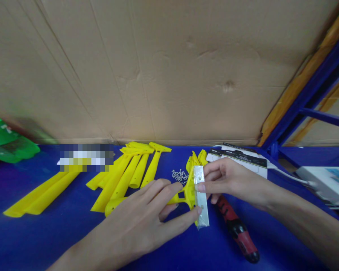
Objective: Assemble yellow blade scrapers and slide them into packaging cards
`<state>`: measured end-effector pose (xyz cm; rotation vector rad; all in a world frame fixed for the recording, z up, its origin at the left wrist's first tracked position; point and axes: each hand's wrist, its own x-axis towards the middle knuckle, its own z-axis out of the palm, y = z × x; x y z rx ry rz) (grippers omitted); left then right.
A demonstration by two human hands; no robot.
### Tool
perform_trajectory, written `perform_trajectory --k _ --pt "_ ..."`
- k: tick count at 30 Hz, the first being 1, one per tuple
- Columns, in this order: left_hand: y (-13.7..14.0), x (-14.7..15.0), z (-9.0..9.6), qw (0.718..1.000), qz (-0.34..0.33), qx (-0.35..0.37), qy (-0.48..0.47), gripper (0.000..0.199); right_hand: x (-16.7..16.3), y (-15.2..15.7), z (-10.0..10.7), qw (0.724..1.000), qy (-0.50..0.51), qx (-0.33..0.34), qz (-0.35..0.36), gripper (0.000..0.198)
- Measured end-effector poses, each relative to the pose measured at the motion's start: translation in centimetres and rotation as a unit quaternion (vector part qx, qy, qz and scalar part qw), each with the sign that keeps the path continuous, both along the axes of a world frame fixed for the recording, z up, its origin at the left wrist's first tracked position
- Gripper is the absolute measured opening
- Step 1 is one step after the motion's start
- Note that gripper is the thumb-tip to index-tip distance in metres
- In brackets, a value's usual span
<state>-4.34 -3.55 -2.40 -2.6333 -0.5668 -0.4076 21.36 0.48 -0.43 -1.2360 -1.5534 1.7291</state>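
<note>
My left hand (149, 210) is closed around a yellow plastic scraper handle (188, 195) with a forked, T-shaped head; its index finger reaches onto a flat metal blade (202, 212). The blade lies along the head's front edge and looks wrapped in clear film. Thumb and fingers of my right hand (223, 178) pinch the blade's upper half against the head. Just beyond the head lies a small pile of screws (180, 176). Under and beside my right hand rests a red and black electric screwdriver (238, 229), its front end hidden by the fingers.
Several yellow handles (124, 177) lie to the left, with two more (45, 194) further left. Small yellow parts (202, 156) and printed boxes (243, 160) are behind my right hand. A white cable (292, 175) runs right. A green bottle (9, 139) stands left; cardboard (158, 75) backs the blue table.
</note>
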Motion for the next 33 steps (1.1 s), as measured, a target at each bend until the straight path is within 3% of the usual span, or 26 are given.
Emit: perform_trajectory --k 6,12,24,29,33 --pt "0.0 0.5 0.0 1.000 0.000 0.009 0.005 0.049 -0.2 0.0 -0.7 1.000 0.004 0.012 -0.002 0.033" --pt "-0.3 0.2 -0.5 0.998 0.015 -0.049 0.029 0.055 -0.3 -0.1 -0.7 0.999 -0.010 0.038 0.002 0.033" --pt "-0.3 0.2 0.0 1.000 0.004 -0.006 0.011 0.050 -0.1 0.0 -0.7 0.999 0.001 0.043 0.027 0.031" --pt "-0.3 0.0 -0.9 0.998 0.025 -0.033 0.052 0.050 -0.4 -0.3 -0.9 0.997 -0.019 0.074 0.024 0.030" --pt "-0.3 -0.2 -1.1 0.991 0.061 -0.051 0.108 0.058 -0.4 -0.3 -1.1 0.998 -0.017 0.053 0.037 0.030"
